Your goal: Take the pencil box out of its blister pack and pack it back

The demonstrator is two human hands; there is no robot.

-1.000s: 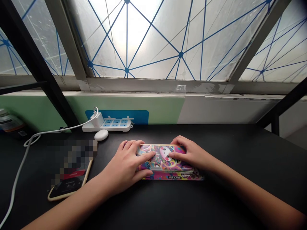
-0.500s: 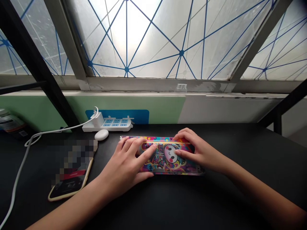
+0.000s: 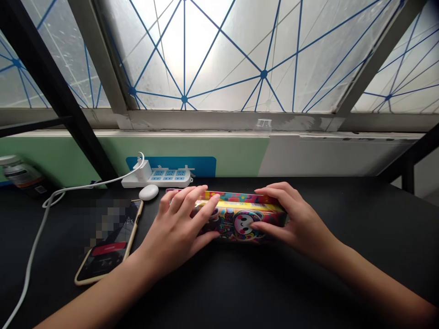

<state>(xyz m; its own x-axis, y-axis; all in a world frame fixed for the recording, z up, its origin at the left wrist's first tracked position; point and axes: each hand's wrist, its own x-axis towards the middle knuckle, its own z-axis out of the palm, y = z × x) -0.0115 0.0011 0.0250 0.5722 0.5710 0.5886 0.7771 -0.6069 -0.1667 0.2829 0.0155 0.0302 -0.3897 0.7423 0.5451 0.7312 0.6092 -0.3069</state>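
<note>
A colourful box (image 3: 226, 224) with a round white cartoon face printed on it stands on the black table, its printed side towards me. A yellow strip along its upper side shows, with a patterned edge behind. My left hand (image 3: 187, 214) holds its left end, fingers over the top and thumb at the lower front. At the right end, my right hand (image 3: 291, 214) grips it with fingers on the top rear edge and thumb on the front beside the cartoon face. The box's ends are partly hidden by my hands.
Left of the box lies a phone (image 3: 109, 249) in a pale case. Behind it are a small white rounded object (image 3: 148, 192) and a power strip (image 3: 161, 177) with a plugged-in white cable (image 3: 32, 256). A bottle (image 3: 22, 173) lies at far left; black frame bars (image 3: 61, 100) flank the window.
The box has tilted up between my hands, so its yellow upper side shows more and its printed front looks shorter. Both hands keep hold of it. The view has shifted slightly.
</note>
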